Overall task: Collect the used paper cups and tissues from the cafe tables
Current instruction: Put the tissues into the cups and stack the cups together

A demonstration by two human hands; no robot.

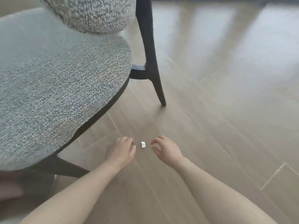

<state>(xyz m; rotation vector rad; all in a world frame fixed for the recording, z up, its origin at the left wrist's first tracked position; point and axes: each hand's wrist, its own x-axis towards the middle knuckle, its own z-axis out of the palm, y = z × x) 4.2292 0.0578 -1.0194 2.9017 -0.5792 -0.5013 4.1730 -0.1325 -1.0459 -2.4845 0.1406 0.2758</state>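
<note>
A small white crumpled scrap of tissue (143,144) lay on the pale wood-plank floor (218,126), between the two hands and touching neither. From the left hand (124,149) it sat just off the fingertips, toward the right. From the right hand (166,149) it sat just off the fingertips, toward the left. Neither hand looked clearly nearer.

The left hand held nothing. Its fingers were loosely bent with the knuckles up, and it hung low over the floor. The right hand was also empty, thumb and fingers spread in a shallow claw whose opening faced the scrap. By that pose the right hand seemed the readier to pinch, though that is a judgement from its shape alone.

The scrap was very small. It looked slightly longer along the line running away from the person than across it, so a pinch closing sideways, thumb on one flank and forefinger on the other, would probably meet its narrow width. It lay flat on the planks, so the fingertips would likely have to touch the floor to get under its edges.

Beyond the left hand, on its outer side, stood a grey bouclé-fabric chair (61,75), with its black tapered wooden leg (159,91) farther off. Both were apart from the scrap.
</note>
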